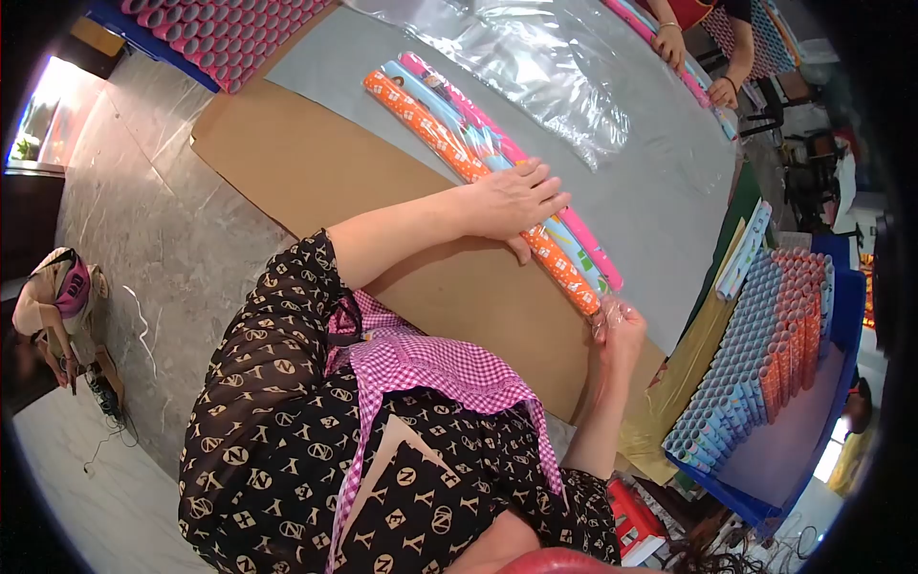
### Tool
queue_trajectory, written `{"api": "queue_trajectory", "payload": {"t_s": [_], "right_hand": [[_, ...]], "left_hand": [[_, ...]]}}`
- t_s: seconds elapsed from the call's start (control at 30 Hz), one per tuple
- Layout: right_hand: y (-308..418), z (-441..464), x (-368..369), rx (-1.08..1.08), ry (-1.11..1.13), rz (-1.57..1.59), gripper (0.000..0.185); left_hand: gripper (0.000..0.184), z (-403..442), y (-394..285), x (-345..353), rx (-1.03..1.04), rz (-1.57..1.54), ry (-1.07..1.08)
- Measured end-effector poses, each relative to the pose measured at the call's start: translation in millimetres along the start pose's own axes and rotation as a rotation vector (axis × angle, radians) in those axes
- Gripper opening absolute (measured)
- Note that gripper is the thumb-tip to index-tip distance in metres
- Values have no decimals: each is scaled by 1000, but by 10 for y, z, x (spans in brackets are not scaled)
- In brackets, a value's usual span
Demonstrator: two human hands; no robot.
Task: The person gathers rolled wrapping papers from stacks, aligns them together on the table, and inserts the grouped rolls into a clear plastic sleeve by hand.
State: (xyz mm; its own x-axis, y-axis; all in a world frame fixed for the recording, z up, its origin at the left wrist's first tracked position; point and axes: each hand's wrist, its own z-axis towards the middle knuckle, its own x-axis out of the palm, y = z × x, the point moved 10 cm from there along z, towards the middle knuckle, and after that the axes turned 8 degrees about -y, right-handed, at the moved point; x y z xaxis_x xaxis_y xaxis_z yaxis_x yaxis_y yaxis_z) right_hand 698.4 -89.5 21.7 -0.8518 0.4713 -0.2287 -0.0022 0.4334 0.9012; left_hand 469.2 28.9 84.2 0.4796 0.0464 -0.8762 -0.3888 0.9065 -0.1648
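Three rolls of patterned wrapping paper lie side by side in clear plastic film: an orange roll (557, 267), a blue roll (574, 247) and a pink roll (595, 254). My left hand (513, 199) rests flat across the middle of the bundle, fingers stretched over the rolls and thumb at the near side. At the bundle's lower right end, my right hand (620, 323) is closed, pinching the clear plastic film (600, 316) that extends past the roll ends.
Brown cardboard (316, 158) covers the table's near side. Clear plastic sheets (535, 67) lie beyond the bundle. Across the table, a co-worker's hands (672, 46) handle other rolls. Stacked rolls fill a blue bin (830, 383) at right; more pink rolls (225, 38) stand upper left.
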Motion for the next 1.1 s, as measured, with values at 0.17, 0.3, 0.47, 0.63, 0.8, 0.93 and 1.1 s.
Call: {"api": "queue_trajectory", "payload": {"t_s": [0.17,0.3,0.47,0.63,0.8,0.93,1.1], "right_hand": [[34,25,37,52,16,-17,23],[37,27,70,89,51,-13,25],[3,58,56,152,72,-35,25],[33,70,-9,95,57,-5,24],[60,104,-85,-7,-38,-7,21],[131,100,-77,-27,-67,-53,21],[78,180,-134,9,-69,-5,17]], "left_hand": [[102,-1,0,14,-7,-35,11],[101,-13,-18,-18,-2,-34,7],[101,-23,-22,-15,-3,-31,14],[101,-14,-3,-2,-6,-32,2],[101,-8,3,13,-6,-46,11],[100,-7,5,18,-19,-67,27],[101,-6,17,41,-29,-49,60]]}}
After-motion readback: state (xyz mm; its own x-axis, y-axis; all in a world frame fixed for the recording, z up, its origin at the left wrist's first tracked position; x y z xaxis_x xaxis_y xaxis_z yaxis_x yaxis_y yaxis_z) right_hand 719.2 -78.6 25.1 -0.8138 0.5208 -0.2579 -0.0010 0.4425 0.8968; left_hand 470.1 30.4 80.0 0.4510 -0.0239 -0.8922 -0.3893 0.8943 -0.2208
